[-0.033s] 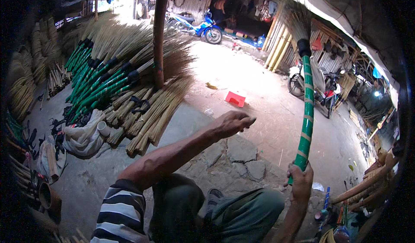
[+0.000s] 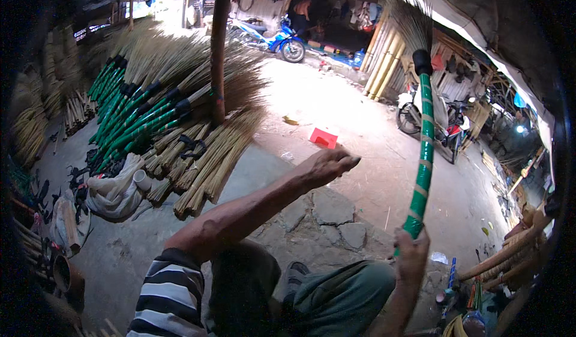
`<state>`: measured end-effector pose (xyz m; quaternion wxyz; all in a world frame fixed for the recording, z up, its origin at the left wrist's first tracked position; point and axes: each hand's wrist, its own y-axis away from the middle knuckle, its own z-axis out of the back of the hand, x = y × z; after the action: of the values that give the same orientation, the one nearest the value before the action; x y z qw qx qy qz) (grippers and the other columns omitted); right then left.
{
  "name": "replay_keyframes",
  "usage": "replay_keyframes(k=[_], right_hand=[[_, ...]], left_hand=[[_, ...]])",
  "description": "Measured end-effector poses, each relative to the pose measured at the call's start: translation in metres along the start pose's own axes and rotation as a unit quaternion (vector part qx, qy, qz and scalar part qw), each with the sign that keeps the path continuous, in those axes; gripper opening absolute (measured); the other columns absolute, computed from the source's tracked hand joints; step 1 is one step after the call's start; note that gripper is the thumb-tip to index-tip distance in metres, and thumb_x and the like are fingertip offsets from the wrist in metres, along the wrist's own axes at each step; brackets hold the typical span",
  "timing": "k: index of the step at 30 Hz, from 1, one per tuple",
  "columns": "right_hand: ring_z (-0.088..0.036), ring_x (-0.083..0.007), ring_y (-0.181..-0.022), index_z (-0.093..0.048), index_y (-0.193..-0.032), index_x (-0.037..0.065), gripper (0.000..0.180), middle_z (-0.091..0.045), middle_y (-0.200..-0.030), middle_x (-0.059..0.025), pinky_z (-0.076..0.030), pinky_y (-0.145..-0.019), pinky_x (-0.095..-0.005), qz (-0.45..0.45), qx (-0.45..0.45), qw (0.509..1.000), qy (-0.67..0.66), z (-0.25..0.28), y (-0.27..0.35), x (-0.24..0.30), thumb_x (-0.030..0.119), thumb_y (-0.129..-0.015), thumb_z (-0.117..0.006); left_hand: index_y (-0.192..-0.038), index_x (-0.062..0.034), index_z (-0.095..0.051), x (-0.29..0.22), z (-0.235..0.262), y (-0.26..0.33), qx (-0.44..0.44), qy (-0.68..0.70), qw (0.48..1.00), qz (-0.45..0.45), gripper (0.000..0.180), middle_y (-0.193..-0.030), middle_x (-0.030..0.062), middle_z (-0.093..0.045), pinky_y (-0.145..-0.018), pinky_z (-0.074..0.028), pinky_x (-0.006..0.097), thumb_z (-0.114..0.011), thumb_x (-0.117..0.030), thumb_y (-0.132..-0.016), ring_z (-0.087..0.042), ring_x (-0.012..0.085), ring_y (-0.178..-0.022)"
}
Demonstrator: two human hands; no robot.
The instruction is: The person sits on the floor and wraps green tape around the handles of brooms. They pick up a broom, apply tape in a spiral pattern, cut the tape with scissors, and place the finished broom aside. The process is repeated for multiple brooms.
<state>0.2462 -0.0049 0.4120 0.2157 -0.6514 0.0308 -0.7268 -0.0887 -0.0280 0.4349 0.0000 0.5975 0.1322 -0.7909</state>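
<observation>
A broom [image 2: 425, 139] stands upright on my right, its handle banded in green and its bristles pointing up past a black collar. My right hand [image 2: 412, 253] grips the lower end of that handle. Out in front, above the cracked stone paving [image 2: 332, 208], my left hand [image 2: 329, 168] is raised with its fingers curled closed; whatever it may hold is hidden. It is well apart from the broom. Beyond it on the ground lies a small red plastic piece [image 2: 323, 138].
Finished green-handled brooms [image 2: 138, 118] are heaped at the left, beside bundles of pale stalks [image 2: 219, 163] and a wooden post [image 2: 218, 55]. A white sack [image 2: 114, 193] lies nearer. Motorcycles stand farther off, one blue [image 2: 279, 40]. Bamboo poles [image 2: 501, 262] lie at lower right.
My left hand has shifted slightly to the right and up, now overlapping the red piece's lower edge. The right hand and the broom's lower end have moved slightly left; the view has shifted a little.
</observation>
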Motion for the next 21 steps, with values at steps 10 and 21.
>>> replay_keyframes(k=[10,21], right_hand=[[-0.064,-0.0546,-0.104,-0.043,-0.138,-0.003,0.062,-0.065,-0.111,-0.0327,-0.049,-0.09,-0.0592,-0.01,-0.018,0.974,0.226,-0.118,0.141,-0.063,0.023,-0.09,-0.073],[-0.057,-0.0097,-0.073,-0.062,-0.112,0.005,0.031,-0.059,-0.084,0.0013,-0.053,-0.069,-0.0305,0.038,0.195,0.978,-0.066,-0.162,0.13,-0.09,0.014,-0.091,-0.083]], left_hand=[[-0.096,-0.0063,-0.06,-0.08,-0.105,0.013,-0.125,0.326,0.936,0.035,0.039,-0.075,0.0013,-0.058,-0.051,-0.046,0.029,-0.087,-0.031,-0.085,-0.056,0.0139,-0.059],[-0.094,-0.0062,-0.063,-0.098,0.005,0.072,-0.269,0.194,0.941,-0.06,0.018,-0.08,0.0049,-0.063,-0.064,-0.053,0.032,-0.072,-0.022,-0.096,-0.064,0.0161,-0.072]])
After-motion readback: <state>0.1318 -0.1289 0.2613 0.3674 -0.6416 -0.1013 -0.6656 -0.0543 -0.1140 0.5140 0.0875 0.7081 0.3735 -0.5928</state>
